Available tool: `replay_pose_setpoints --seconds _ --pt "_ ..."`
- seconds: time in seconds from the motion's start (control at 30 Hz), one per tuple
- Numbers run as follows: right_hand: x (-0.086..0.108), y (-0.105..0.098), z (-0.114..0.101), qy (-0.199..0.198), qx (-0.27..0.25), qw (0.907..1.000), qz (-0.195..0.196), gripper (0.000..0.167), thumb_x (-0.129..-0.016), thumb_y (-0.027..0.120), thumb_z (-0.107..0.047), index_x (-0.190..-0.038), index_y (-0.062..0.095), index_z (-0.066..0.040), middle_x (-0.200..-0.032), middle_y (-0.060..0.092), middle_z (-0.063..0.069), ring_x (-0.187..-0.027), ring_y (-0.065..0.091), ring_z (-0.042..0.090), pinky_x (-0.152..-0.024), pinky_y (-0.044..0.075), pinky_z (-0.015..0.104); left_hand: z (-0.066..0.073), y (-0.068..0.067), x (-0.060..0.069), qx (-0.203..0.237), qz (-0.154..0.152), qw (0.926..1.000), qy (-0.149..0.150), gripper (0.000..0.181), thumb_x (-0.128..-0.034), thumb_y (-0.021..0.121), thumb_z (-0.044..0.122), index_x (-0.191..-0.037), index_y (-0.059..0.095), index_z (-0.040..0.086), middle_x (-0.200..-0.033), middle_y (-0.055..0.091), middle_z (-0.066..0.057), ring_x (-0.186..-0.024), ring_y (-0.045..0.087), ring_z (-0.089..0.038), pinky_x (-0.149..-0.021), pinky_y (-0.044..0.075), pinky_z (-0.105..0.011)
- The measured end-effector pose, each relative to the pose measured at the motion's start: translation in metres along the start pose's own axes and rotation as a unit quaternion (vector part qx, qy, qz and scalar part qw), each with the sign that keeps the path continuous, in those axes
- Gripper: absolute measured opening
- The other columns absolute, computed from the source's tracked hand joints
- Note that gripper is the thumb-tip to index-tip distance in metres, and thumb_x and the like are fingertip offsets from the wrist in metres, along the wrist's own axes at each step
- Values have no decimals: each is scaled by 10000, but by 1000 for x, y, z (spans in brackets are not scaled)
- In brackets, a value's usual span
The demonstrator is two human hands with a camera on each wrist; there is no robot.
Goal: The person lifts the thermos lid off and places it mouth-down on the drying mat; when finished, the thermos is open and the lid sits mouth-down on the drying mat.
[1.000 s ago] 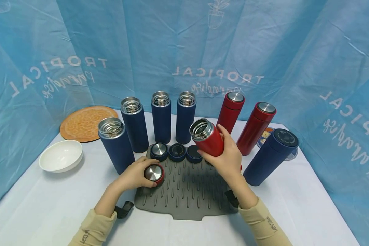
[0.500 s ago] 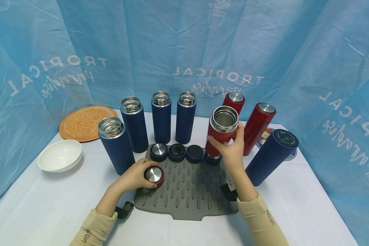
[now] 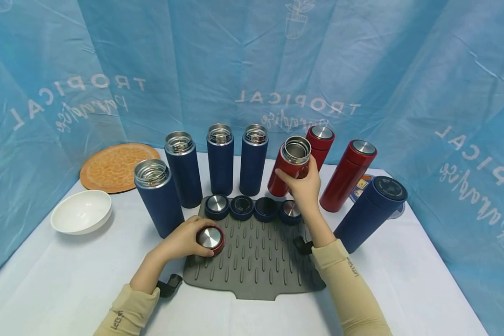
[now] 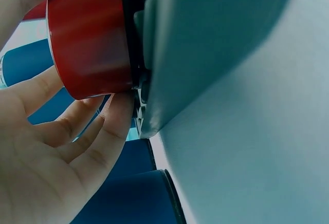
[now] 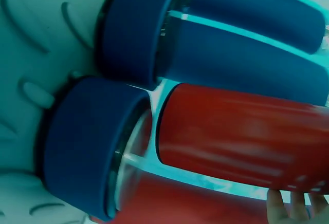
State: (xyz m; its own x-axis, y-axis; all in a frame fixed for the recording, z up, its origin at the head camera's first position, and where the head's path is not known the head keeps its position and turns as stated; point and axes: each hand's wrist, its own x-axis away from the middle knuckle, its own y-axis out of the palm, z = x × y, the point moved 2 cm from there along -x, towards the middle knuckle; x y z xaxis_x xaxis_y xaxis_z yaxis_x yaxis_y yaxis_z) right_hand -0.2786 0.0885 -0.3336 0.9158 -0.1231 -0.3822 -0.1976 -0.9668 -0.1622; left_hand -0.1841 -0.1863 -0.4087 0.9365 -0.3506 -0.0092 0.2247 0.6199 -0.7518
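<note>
- Backward goes the open red metal bottle (image 3: pixel 280 176), right hand (image 3: pixel 304 187) gripping it!
- Left hand (image 3: pixel 185 239) holds the round, red, steel-topped lid (image 3: pixel 210 238).
- Bottle wants settling base-flat, gently.

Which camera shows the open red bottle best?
The head view: the open red bottle shows top to bottom, steel mouth included, held in the right hand. The right wrist view shows just its side and lower end; I can't identify it in the left wrist view.
</note>
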Motion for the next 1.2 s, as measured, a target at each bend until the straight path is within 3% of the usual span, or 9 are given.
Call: replay_pose_setpoints --seconds 0.1,0.4,0.57,0.7,0.9,1.0,1.2 --pt "-10 8 18 -45 177 9998 -34 736 -726 787 -284 -1350 404 -209 -1273 530 -9 -1175 483 160 -952 427 432 -1 0 0 37 -9 10000 -12 668 -622 844 239 -1193 571 24 -1112 527 -170 -948 537 -267 -775 490 -416" --pt "-21 21 32 48 716 9974 -87 653 -732 779 -292 -1288 468 -146 -1219 571 28 -1119 531 179 -902 466 407 -1 1 -1 136 -75 9999 -50 678 -629 841 249 -1206 564 26 -1111 525 -161 -948 534 -259 -772 493 -405" --pt "-28 24 34 169 1159 9930 -115 691 -733 768 -337 -1307 461 -103 -1228 458 94 -1130 471 239 -876 469 432 0 0 0 121 -70 9999 -53 677 -631 840 251 -1207 563 27 -1110 523 -161 -945 535 -260 -771 490 -409" --pt "-32 27 31 223 1753 9841 -169 769 -755 737 -381 -1371 384 -86 -1241 429 133 -1152 455 275 -897 449 467 0 0 0 111 -64 9999 -74 671 -633 838 243 -1205 562 28 -1104 521 -159 -940 535 -260 -768 489 -411" --pt "-35 29 24 315 2782 9600 -34 828 -800 667 -452 -1431 264 -98 -1329 484 129 -1135 531 316 -905 434 526 1 2 0 170 -88 9998 -60 668 -636 836 233 -1207 558 23 -1105 516 -163 -936 536 -263 -763 491 -413" --pt "-36 30 23 398 2883 9567 89 816 -811 658 -445 -1426 258 -87 -1314 497 142 -1106 549 330 -894 443 520 2 2 0 178 -104 9998 -56 665 -638 835 239 -1206 559 29 -1108 516 -166 -938 538 -266 -765 494 -415" --pt "-40 34 24 465 2757 9600 119 813 -822 658 -422 -1428 246 -70 -1319 486 162 -1117 539 340 -907 437 514 2 0 1 164 -71 9998 -109 669 -635 838 235 -1208 559 30 -1103 516 -161 -937 535 -262 -766 493 -415"
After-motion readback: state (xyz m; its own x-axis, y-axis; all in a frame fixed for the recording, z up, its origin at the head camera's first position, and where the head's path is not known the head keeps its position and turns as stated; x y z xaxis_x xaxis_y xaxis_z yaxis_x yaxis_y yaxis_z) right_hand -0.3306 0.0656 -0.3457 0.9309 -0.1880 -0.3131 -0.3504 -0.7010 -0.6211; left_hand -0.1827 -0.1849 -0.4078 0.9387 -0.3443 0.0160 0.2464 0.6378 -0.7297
